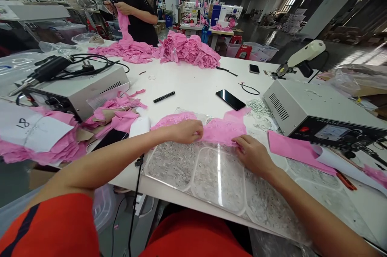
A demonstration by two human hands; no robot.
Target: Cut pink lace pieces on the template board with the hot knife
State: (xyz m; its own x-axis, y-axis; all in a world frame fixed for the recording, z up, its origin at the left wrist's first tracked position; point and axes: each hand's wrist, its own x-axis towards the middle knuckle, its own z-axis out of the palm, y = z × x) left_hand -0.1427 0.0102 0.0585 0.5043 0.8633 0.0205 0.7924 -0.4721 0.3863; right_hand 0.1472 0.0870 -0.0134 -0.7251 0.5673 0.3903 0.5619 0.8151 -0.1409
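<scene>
A pink lace garment piece (223,131) lies spread over a clear patterned mat (219,176) on the white table. My left hand (189,131) is closed at the middle of the lace, with thumb and fingers pinched together on it. At the lower right edge of the piece, my right hand (252,150) pinches the fabric between thumb and fingertips. Part of the lace extends to the left, behind my left forearm, and a plain pink strip sticks out at its upper right. A black phone (230,99) rests just beyond the cloth.
Grey control boxes stand left (78,92) and right (326,108). A black marker (164,96), pink fabric heap (190,49), tied bundle marked 18 (36,128), elastic cords (261,112) and orange-handled tool (346,180) lie around. Across the table a person (134,11) holds pink fabric.
</scene>
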